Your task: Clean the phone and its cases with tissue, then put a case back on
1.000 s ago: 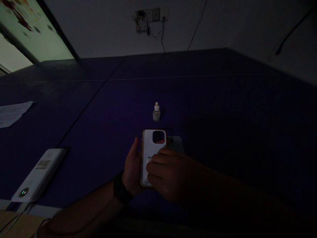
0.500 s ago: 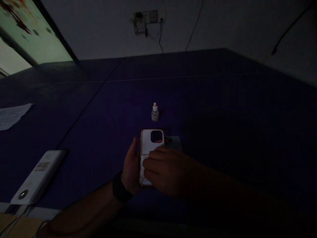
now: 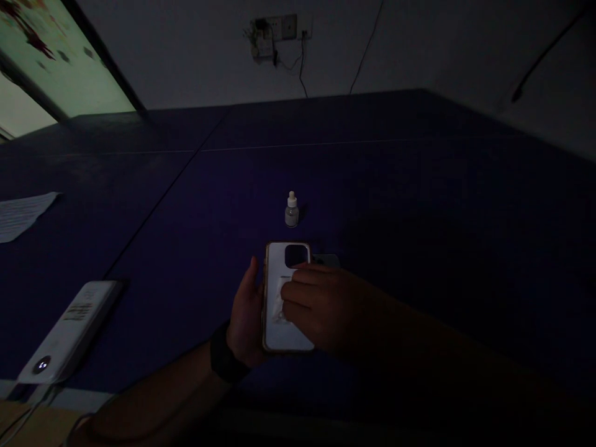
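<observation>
My left hand point(image 3: 246, 323), with a dark band at the wrist, holds a white phone case point(image 3: 288, 341) with a brownish rim by its left edge. The case's back faces up, and its large camera cutout is at the top right. Over the case, my right hand point(image 3: 321, 304) has its fingers bent around a crumpled white wipe point(image 3: 280, 307), pressed to the middle of the back. A pale phone point(image 3: 328, 259) lies just behind the right hand, mostly hidden by it. Past the case, a small dropper bottle point(image 3: 292, 214) with a white cap stands upright.
On the left of the dark blue table point(image 3: 209, 198) lies a white power bank point(image 3: 69, 332) with cables at its near end. A printed paper sheet point(image 3: 25, 216) rests farther back. Wall sockets point(image 3: 279, 28) with cords sit beyond the table. The room is dim.
My right hand has moved up and slightly right across the case with the wipe, uncovering the lower part of the case. My left hand keeps its hold in nearly the same place.
</observation>
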Demonstrator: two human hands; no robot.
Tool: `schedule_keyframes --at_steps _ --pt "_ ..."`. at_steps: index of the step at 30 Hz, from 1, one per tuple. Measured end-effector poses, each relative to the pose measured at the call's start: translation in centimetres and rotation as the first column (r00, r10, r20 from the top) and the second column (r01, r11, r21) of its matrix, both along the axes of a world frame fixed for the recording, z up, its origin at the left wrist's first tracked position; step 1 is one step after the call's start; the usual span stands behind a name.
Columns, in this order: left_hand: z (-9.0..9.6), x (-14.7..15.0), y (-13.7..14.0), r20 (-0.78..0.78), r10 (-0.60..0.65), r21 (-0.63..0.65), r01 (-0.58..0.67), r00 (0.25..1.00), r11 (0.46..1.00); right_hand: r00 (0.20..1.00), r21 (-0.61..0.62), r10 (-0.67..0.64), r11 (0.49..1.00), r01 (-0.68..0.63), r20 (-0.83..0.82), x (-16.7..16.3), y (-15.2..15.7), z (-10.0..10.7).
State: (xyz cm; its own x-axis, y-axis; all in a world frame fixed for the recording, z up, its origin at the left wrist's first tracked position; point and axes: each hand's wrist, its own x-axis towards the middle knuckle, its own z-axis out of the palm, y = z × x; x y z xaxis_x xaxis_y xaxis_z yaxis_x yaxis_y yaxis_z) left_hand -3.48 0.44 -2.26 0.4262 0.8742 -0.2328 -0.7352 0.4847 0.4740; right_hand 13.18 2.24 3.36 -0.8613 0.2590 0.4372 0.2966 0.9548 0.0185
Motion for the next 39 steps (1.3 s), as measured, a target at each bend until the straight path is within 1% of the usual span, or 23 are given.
schedule_keyframes --at_steps 3,6,8,10,12,14,17,19,22,25,28,30,33,35,39 --pt "-0.1 -0.1 0.0 0.001 -0.003 -0.004 0.003 1.000 1.000 1.000 -0.025 0.025 0.999 -0.025 0.010 0.0 -0.4 -0.2" --pt "-0.2 -0.4 -0.2 -0.004 -0.015 -0.010 0.015 1.000 1.000 0.997 -0.065 0.065 0.996 -0.067 -0.038 -0.4 -0.8 -0.5" --pt "-0.3 -0.5 -0.4 -0.008 -0.020 -0.013 0.020 1.000 1.000 0.997 -0.056 0.050 0.997 -0.053 -0.058 -0.5 -0.7 -0.4" --pt "-0.3 -0.6 -0.4 -0.011 -0.019 -0.013 0.018 1.000 1.000 0.999 -0.023 0.016 1.000 -0.017 -0.032 -0.3 -0.5 -0.2" --pt "-0.3 -0.5 -0.4 -0.015 -0.014 -0.013 0.014 1.000 1.000 1.000 0.003 0.019 1.000 -0.019 0.000 -0.1 -0.4 -0.1" --pt "-0.2 -0.4 -0.4 -0.021 -0.008 -0.012 0.008 1.000 1.000 0.999 -0.021 0.053 0.998 -0.053 0.004 -0.1 -0.5 -0.2" --pt "-0.1 -0.4 -0.3 -0.031 -0.009 -0.010 0.008 0.999 1.000 0.995 -0.061 0.084 0.994 -0.087 -0.053 -0.5 -0.7 -0.5" --pt "-0.1 -0.4 -0.2 -0.034 -0.011 -0.006 0.011 0.999 1.000 0.996 -0.044 0.042 0.998 -0.046 -0.078 -0.5 -0.5 -0.4" --pt "-0.2 -0.3 -0.2 -0.031 -0.021 -0.003 0.021 0.999 1.000 0.999 -0.001 -0.016 1.000 0.016 -0.043 -0.2 -0.1 -0.2" --pt "-0.2 -0.3 -0.3 -0.026 -0.044 -0.009 0.044 0.999 0.999 0.999 0.001 0.024 1.000 -0.024 -0.024 -0.2 -0.3 -0.3" --pt "-0.1 -0.5 -0.4 -0.016 -0.070 -0.013 0.070 0.997 0.997 0.997 -0.076 0.058 0.995 -0.061 -0.052 -0.8 -1.1 -0.8" --pt "-0.1 -0.5 -0.5 -0.008 -0.080 -0.013 0.079 0.997 0.997 0.997 -0.099 0.046 0.994 -0.052 -0.063 -1.0 -1.2 -0.9" --pt "-0.2 -0.4 -0.5 0.004 -0.083 -0.009 0.083 0.997 0.997 1.000 -0.051 0.014 0.999 -0.015 -0.025 -0.6 -0.9 -0.4" --pt "-0.3 -0.3 -0.5 0.008 -0.083 -0.009 0.083 0.997 0.996 1.000 -0.024 0.013 1.000 -0.013 0.005 -0.3 -0.7 -0.2" --pt "-0.3 -0.3 -0.5 0.006 -0.091 -0.017 0.091 0.996 0.996 0.997 -0.058 0.065 0.996 -0.067 -0.040 -0.5 -0.7 -0.3"
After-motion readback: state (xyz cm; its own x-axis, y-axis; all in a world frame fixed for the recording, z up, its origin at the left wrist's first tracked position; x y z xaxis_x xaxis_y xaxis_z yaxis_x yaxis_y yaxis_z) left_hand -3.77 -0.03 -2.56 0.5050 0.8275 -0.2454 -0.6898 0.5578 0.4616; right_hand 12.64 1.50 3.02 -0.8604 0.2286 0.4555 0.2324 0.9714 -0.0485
